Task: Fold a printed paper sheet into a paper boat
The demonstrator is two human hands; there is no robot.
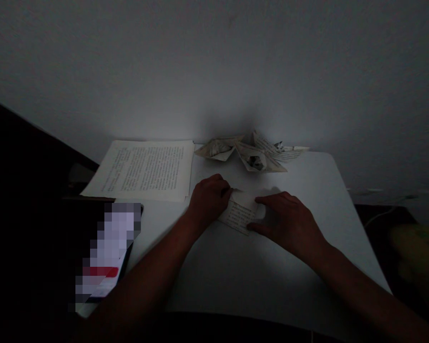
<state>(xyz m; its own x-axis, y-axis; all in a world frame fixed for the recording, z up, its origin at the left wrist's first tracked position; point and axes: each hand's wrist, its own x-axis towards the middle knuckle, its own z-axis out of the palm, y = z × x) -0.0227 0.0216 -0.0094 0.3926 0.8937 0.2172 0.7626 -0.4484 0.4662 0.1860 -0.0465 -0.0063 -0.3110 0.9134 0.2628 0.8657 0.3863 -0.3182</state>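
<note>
A small folded sheet of printed paper (240, 214) lies on the white table in front of me, its upper part blank and its lower part showing lines of text. My left hand (210, 197) is closed on the paper's left side, the fingertips pinching near its upper left corner. At the right side, my right hand (289, 219) has thumb and fingers apart, with the thumb tip touching the lower right corner and the index fingertip by the upper right. Just beyond stand several folded paper boats, among them a front paper boat (262, 164) and a left paper boat (219, 147).
A stack of printed sheets (146, 166) lies at the table's back left. A lit phone (110, 252), its screen blurred out, rests at the left edge near my left forearm. Behind the white table (318, 186) rises a grey wall (214, 71). The room is dim.
</note>
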